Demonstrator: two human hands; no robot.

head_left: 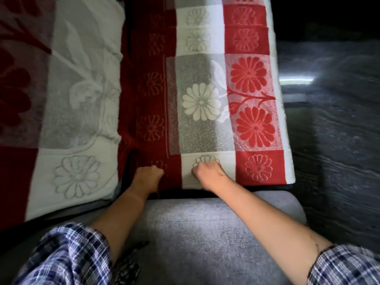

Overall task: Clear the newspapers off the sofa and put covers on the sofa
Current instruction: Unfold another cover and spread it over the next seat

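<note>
A red, white and grey flowered cover (205, 103) lies over the sofa's seat section ahead of me. My left hand (149, 174) grips the cover's near edge on its dark red band, fingers curled under. About a hand's width to the right, my right hand (207, 171) grips the same edge on a white square. Bare grey sofa upholstery (201, 227) shows below the cover's edge, nearest to me. No newspapers are in view.
A second flowered cover (67, 112) lies over the sofa part at the left, with a dark gap between the two. Dark patterned floor (339, 140) runs along the right side of the sofa. My plaid sleeves fill the bottom corners.
</note>
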